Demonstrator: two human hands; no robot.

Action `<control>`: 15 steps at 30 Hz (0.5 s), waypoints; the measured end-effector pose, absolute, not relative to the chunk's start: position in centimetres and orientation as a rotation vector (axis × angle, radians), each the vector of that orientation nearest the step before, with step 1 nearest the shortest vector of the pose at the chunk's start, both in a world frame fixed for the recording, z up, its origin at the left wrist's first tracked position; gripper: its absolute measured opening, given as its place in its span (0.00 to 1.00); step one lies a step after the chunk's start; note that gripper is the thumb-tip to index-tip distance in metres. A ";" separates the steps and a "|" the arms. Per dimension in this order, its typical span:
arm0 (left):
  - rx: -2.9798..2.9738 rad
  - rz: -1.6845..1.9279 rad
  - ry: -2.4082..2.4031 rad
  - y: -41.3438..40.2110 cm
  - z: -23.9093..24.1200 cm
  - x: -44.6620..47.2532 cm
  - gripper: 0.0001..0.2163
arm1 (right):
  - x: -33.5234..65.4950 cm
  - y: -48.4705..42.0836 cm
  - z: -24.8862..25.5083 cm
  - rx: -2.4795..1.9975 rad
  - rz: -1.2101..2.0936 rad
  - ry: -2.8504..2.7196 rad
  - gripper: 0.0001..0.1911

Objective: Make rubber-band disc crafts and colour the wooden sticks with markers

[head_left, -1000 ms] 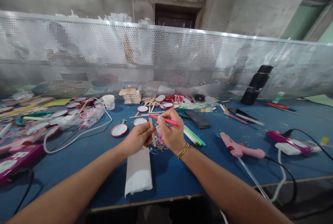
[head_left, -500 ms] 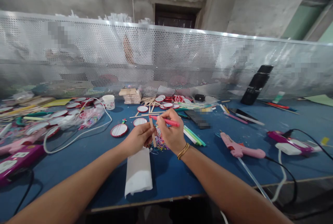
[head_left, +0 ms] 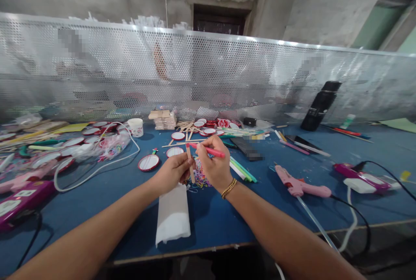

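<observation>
Pinched upright in my left hand (head_left: 175, 169) is a flat wooden craft stick (head_left: 192, 177), its top end showing some red. My right hand (head_left: 215, 163) grips a red marker pen (head_left: 212, 151), whose tip points left and meets the upper end of the stick. Below my hands lies a folded white paper (head_left: 173, 219). A heap of colourful rubber bands (head_left: 202, 179) is partly hidden behind my fingers. Left of them sits a round lid with a red rim (head_left: 148, 162).
At the right lie a pink glue gun (head_left: 297, 183), a purple power strip (head_left: 367, 179) and a standing black bottle (head_left: 320, 106). A black phone (head_left: 246, 148) rests behind my right hand. Stacked wooden sticks (head_left: 162, 120), a paper cup (head_left: 135, 127) and a white cable (head_left: 107, 164) are further left.
The red marker's tip has shifted very slightly on the stick's upper end, where more red shows. Both hands otherwise keep their places.
</observation>
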State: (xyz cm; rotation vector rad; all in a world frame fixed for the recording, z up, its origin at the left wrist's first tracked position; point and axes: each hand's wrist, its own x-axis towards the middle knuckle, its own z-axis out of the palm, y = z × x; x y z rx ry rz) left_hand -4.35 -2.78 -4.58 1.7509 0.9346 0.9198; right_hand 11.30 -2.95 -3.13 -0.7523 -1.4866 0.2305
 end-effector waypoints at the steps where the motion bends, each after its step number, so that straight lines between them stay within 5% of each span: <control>1: 1.755 0.924 0.936 -2.8 -4.6 -4.4 0.20 | 11.3 -2.9 -3.1 -0.754 0.230 -1.479 0.08; 15: 1.735 0.938 0.917 -2.9 -4.4 -4.2 0.21 | 11.4 -3.0 -3.1 -0.744 0.223 -1.479 0.08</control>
